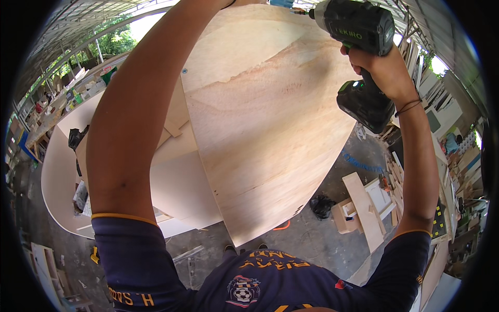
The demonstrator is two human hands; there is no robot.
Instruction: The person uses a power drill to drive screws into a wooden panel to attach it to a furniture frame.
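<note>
Gripping one black cordless drill [358, 27] in right hand [385, 74], wrapped closed round its handle, near far right of one plywood panel [270, 125]. Pointing left, long axis crosswise; battery [366, 106] below. Cannot tell left hand's [248, 2] opening or hold: mostly cut off at top. On floor [306, 232]: one black bag [323, 206].

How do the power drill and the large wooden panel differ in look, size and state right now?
The power drill is black and grey, while the wooden panel is pale with streaked grain. The drill is compact and chunky; the panel is much larger, broad and flat. The drill is gripped in the right hand, whereas the panel is not. Both reach the upper part of the view.
</note>
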